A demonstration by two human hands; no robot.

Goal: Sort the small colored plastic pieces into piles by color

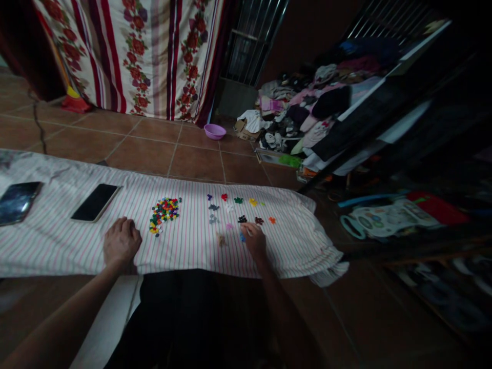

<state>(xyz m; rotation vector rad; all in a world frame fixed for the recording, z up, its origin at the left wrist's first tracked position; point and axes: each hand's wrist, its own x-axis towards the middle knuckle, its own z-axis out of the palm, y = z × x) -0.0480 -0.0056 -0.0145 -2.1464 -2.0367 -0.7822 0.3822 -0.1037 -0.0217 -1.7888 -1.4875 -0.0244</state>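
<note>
My left hand (122, 241) rests on the striped cloth (134, 197) with its fingers curled in, and nothing shows in it. Just right of it lies a mixed pile of small coloured pieces (165, 212), too small to name. My right hand (253, 238) reaches in among little sorted clusters, its fingertips pinched together; whatever they hold is hidden. Close around those fingertips are black pieces (242, 219), pink pieces (229, 226), blue pieces (242, 237) and brown pieces (259, 221). Farther back sit red pieces (224, 197), green pieces (239, 200) and yellow pieces (252, 202). Beige pieces (221, 239) lie nearer me.
A phone (96, 203) and a dark glossy tablet-like device (20, 202) lie on the cloth at left. Beyond, on the tiled floor, stand a purple basin (214, 131) and a heap of clothes (300, 107). A floral curtain (157, 56) hangs behind.
</note>
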